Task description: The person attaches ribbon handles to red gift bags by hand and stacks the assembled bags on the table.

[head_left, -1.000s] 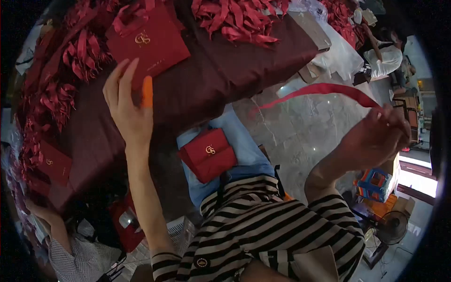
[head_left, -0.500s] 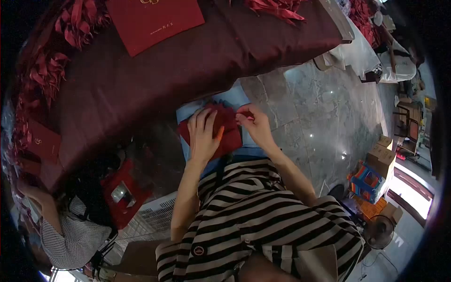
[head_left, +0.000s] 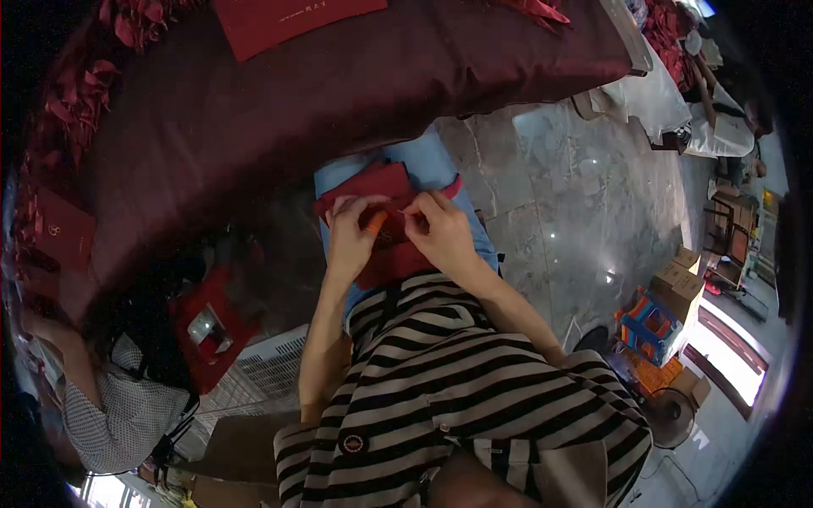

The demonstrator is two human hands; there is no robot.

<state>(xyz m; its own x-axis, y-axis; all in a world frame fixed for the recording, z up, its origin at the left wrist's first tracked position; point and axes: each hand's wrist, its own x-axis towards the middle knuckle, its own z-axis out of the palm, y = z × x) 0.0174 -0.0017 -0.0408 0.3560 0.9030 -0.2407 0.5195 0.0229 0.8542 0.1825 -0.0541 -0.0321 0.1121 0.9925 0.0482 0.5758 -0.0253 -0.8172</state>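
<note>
A flat red piece (head_left: 385, 182) that looks like a folded paper bag lies across my lap, with faint gold marking near its middle. My left hand (head_left: 350, 233) rests on its left side, fingers curled over and closed on it, and an orange cover (head_left: 376, 223) wraps one digit. Close beside it, my right hand (head_left: 440, 230) is pinched over the red piece. A bright red ribbon end (head_left: 454, 186) sticks out past the right knuckles. What lies right between the fingertips is too small to make out clearly.
A table with a dark red cloth (head_left: 279, 118) stands ahead, carrying a printed red piece (head_left: 296, 21) and bunches of red ribbon (head_left: 78, 106). Another person's arm (head_left: 72, 364) shows at left. Nearby are a red stool (head_left: 207, 330), a white crate (head_left: 262, 368), cardboard boxes (head_left: 677, 279) and a fan (head_left: 669, 416).
My right hand has come left and inward over the red piece, close to my left hand. The red piece has turned, showing gold marking. The view has shifted slightly.
</note>
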